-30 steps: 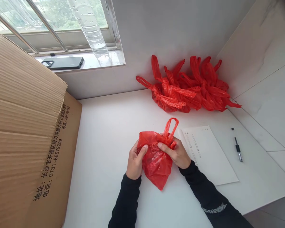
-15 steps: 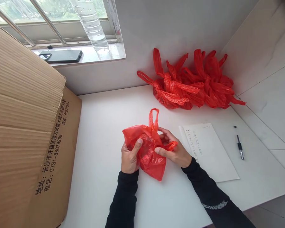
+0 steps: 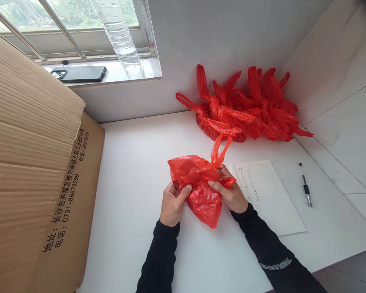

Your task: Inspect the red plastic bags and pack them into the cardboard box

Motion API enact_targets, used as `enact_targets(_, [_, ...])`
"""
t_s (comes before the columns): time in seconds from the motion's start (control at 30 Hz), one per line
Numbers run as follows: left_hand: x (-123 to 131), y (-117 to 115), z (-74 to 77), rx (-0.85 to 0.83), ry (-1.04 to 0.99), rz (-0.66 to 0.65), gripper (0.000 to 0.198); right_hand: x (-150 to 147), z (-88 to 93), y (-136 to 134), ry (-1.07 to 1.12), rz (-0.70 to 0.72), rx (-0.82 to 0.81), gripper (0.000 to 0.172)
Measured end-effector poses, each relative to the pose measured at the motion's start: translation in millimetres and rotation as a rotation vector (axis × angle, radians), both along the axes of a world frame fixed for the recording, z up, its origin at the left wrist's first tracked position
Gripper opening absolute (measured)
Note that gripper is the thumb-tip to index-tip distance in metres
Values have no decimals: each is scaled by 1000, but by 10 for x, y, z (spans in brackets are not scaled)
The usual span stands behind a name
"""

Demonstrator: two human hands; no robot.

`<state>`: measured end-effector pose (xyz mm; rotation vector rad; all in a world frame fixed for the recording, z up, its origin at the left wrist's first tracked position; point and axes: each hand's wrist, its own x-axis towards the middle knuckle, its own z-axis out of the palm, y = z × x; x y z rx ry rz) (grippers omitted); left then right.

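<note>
A red plastic bag (image 3: 198, 183) hangs between my two hands above the white table. My left hand (image 3: 173, 203) pinches its left side, thumb on top and fingers behind. Higher up on the right, my right hand (image 3: 230, 191) grips the bag near the base of its handles, the thumb lying across the front. One handle loop (image 3: 221, 148) sticks up past my right hand, and another part pokes out at the right. Something darker shows faintly through the thin plastic, but I cannot make out what it is.
Several knotted red bags (image 3: 240, 110) lie against the back wall. A sheet of paper with handwriting (image 3: 271, 199) and a pen (image 3: 306, 191) with its cap off rest at right. A large cardboard box (image 3: 82, 191) stands at left. The windowsill holds a phone (image 3: 82, 74) and a water bottle (image 3: 122, 38).
Both hands have shifted slightly right with the bag. The handle loop now leans to the right, and my left thumb sits lower on the bag.
</note>
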<state>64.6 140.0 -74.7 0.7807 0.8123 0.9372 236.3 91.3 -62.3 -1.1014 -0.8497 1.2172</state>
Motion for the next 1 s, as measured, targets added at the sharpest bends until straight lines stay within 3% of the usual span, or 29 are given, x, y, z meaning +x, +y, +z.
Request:
enact_targets(0.1, [9,2,-21,1,43,8,32,-7,42,1,9,62,-28,36])
enact_targets(0.27, [4,-9,-16,19,73,-11,27,-4,17,8,12,35,-23,28])
enact_targets(0.4, [-8,-30,41,44,-33,-54,34,8,-36,-1,24,42,-10,20])
enact_targets(0.67, [38,-29,49,-20,-67,41,31,-29,-8,-17,-31,74,-5,17])
enact_targets(0.87, [1,-43,40,39,-69,-176,33,-26,-85,-9,40,-80,2,16])
enact_targets(1.0, [8,-28,-21,89,29,-133,29,-16,-39,11,86,-55,11,22])
